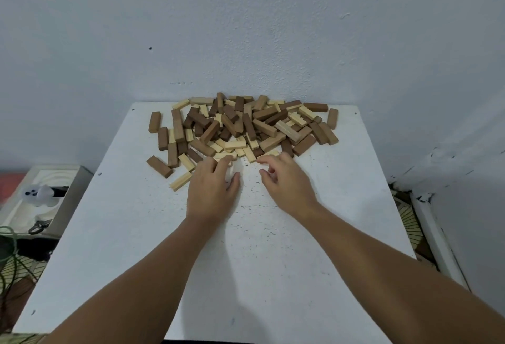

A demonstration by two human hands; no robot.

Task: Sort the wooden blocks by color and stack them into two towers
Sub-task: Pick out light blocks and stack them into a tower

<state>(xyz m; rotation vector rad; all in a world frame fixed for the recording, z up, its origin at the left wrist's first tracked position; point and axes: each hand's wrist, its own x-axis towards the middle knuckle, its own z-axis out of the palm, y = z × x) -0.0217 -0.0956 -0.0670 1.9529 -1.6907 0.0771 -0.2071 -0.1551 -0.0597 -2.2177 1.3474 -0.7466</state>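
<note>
White table (341, 207) stood against the wall, scuffed and speckled; mixed pile of brown and pale blocks (243, 125) lay loose at its far edge

Lighting: even, soft, moderately bright indoor light with a cool cast; source not visible. Shadows: faint grey shadows of the forearms fall on the white counter (341, 207) between and below the hands (210, 193); short soft shadows under the block pile (243, 125) near the far edge. Glare: none evident. Sharpness: centre reasonably crisp, slight softness overall. Distortion: wide-angle bowing, counter edges splay toward the near corners.
</note>
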